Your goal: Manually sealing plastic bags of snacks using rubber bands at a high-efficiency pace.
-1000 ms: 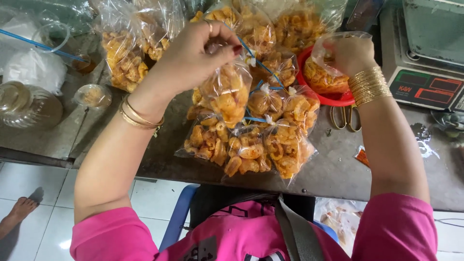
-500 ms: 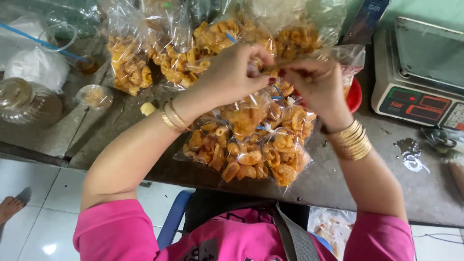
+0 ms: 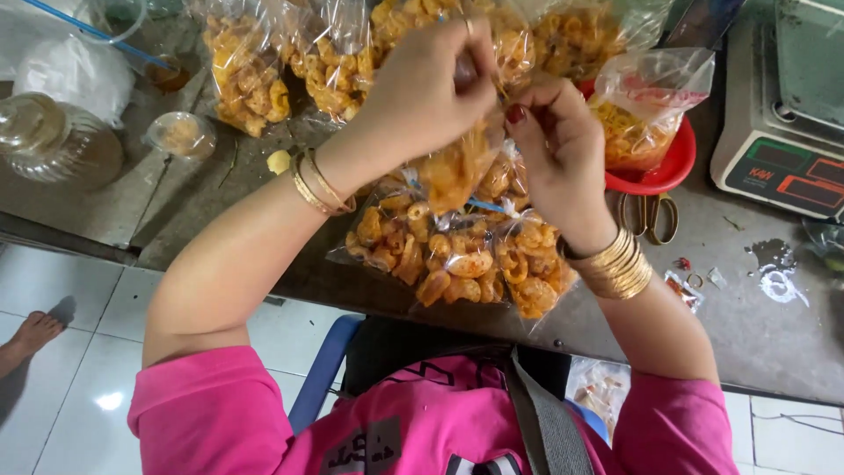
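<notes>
Pinching the neck of a clear snack bag (image 3: 453, 171), the left hand (image 3: 422, 97) and right hand (image 3: 549, 145) meet above the table (image 3: 747, 325), fingers clenched on the gathered plastic. The bag hangs just over a pile of filled bags (image 3: 457, 255). Whether a tie is already round the neck cannot be told; the fingers hide it. Risk: thin film slipping from the pinch, spilling the fried pieces. Risk: an elbow swing nudging the open bag in the red bowl (image 3: 655, 171) close by.
</notes>
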